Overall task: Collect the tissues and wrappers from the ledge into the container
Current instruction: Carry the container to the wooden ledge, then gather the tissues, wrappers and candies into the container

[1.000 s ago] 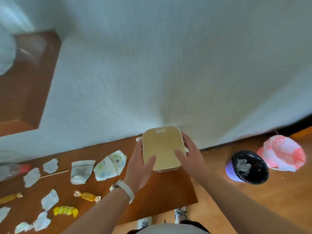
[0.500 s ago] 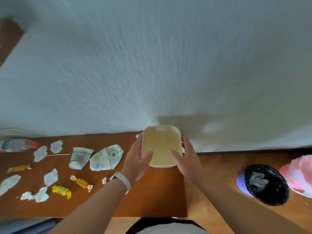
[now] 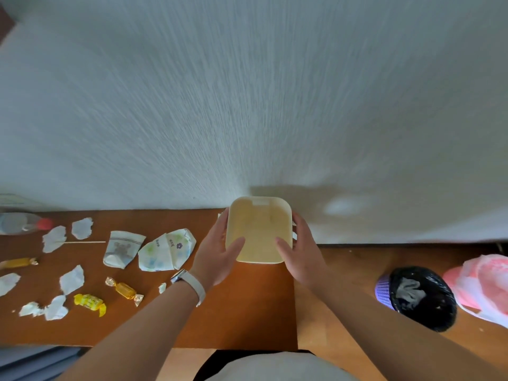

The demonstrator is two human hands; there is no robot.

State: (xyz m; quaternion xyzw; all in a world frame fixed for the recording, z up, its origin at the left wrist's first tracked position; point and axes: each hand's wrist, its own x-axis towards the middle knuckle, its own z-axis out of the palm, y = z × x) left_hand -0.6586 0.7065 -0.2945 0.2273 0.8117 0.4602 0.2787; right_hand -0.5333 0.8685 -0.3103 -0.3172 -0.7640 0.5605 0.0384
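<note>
A cream rectangular container [image 3: 258,229] with its lid on sits at the right end of the brown ledge [image 3: 242,312], against the wall. My left hand [image 3: 217,251] grips its left side, thumb on the lid. My right hand [image 3: 302,248] grips the right side the same way. Left of the container lie two printed tissue packets [image 3: 167,250] [image 3: 122,248], several torn white tissue pieces [image 3: 72,280], two amber candy wrappers [image 3: 125,291] [image 3: 19,262] and a yellow wrapper [image 3: 89,303].
A bottle with a red cap [image 3: 23,223] lies at the ledge's far left beside a thin stick [image 3: 82,242]. On the wooden floor to the right stand a purple bin with a black liner [image 3: 417,298] and a pink plastic bag [image 3: 483,284].
The view has swung left and downward, bringing more litter on the ledge into sight. Both hands keep the same hold on the container, which has not visibly moved.
</note>
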